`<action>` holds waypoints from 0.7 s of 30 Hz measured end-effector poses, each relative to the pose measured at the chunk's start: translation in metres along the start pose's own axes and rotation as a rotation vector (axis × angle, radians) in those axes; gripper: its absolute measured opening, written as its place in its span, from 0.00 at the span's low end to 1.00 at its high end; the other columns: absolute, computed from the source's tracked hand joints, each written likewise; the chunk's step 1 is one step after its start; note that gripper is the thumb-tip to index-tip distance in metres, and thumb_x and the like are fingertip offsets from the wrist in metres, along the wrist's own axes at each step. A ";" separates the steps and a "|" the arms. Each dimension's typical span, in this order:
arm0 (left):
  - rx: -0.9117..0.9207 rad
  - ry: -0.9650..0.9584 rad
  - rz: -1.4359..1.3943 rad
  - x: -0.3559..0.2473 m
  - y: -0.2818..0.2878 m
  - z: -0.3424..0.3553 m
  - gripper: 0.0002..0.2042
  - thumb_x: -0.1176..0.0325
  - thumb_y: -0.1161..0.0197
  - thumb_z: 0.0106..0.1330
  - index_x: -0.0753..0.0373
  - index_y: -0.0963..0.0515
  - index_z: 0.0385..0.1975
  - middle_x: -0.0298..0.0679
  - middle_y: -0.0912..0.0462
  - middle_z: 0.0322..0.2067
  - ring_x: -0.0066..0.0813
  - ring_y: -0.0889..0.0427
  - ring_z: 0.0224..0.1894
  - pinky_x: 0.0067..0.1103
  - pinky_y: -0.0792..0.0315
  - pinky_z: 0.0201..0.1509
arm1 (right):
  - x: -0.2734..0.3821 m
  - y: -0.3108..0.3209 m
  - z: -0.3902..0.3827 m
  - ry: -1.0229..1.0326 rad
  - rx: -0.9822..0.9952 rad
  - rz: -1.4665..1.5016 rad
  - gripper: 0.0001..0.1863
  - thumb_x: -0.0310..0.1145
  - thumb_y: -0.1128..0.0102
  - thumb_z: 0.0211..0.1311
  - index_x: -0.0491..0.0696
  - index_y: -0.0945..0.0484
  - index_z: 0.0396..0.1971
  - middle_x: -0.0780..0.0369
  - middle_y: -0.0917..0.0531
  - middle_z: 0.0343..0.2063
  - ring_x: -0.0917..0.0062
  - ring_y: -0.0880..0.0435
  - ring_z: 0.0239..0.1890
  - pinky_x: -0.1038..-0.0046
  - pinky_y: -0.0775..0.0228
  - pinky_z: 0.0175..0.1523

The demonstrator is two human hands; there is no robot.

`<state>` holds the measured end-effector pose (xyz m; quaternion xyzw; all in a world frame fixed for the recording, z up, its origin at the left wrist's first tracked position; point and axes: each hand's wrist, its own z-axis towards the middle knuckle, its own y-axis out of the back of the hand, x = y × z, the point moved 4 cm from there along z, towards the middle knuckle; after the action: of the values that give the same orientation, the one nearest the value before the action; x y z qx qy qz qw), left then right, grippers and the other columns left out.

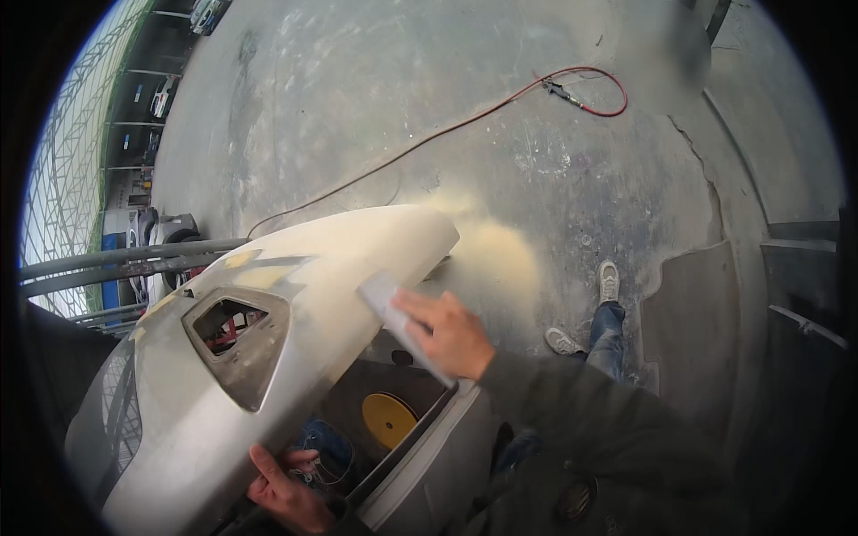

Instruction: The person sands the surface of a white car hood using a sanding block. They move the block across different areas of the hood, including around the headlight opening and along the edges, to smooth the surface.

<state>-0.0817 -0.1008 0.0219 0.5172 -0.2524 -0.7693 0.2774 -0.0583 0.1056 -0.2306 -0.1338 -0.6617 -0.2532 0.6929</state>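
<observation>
A car bumper [340,255], silver-white with pale yellow filler patches, stretches from the lower left to the middle. My right hand [444,332] grips a long, pale grey sanding block [379,297] and presses its far end against the bumper near the edge. Down at the lower left, my left hand [284,494] clasps the bumper's near edge, thumb against the outer face. Some of its fingers are hidden. A dark-framed opening [277,344] in the bumper lies left of both hands.
Beneath my right hand is an open-topped cart or bin [420,487] with a yellow disc [390,420] and a blue container [327,449]. A red air hose [402,154] with a blow gun [563,93] crosses the floor. Yellowish dust [502,263] lies beyond the bumper. Metal rails [116,268] stand left.
</observation>
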 end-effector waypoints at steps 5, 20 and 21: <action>-0.096 0.019 -0.003 -0.007 -0.012 -0.002 0.29 0.51 0.44 0.82 0.74 0.16 0.27 0.45 0.15 0.18 0.18 0.28 0.16 0.17 0.38 0.25 | 0.040 0.009 -0.001 -0.056 0.134 0.034 0.22 0.37 0.40 0.69 0.58 0.16 0.62 0.67 0.19 0.67 0.63 0.21 0.41 0.66 0.22 0.56; -0.011 0.003 -0.004 0.000 -0.013 0.006 0.29 0.51 0.44 0.82 0.76 0.15 0.29 0.45 0.14 0.20 0.18 0.29 0.17 0.16 0.38 0.25 | 0.009 -0.017 -0.022 -0.050 -0.283 0.122 0.17 0.28 0.39 0.67 0.49 0.13 0.54 0.57 0.16 0.61 0.60 0.17 0.41 0.63 0.26 0.54; 0.012 0.008 -0.005 0.002 -0.013 0.007 0.29 0.51 0.44 0.82 0.76 0.15 0.29 0.45 0.14 0.20 0.18 0.29 0.17 0.16 0.38 0.25 | 0.004 -0.016 -0.018 -0.034 -0.321 0.099 0.17 0.28 0.40 0.67 0.48 0.13 0.54 0.57 0.16 0.61 0.59 0.17 0.42 0.63 0.26 0.54</action>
<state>-0.0912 -0.0918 0.0144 0.5225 -0.2548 -0.7664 0.2735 -0.0521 0.0821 -0.2310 -0.2794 -0.6169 -0.3192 0.6630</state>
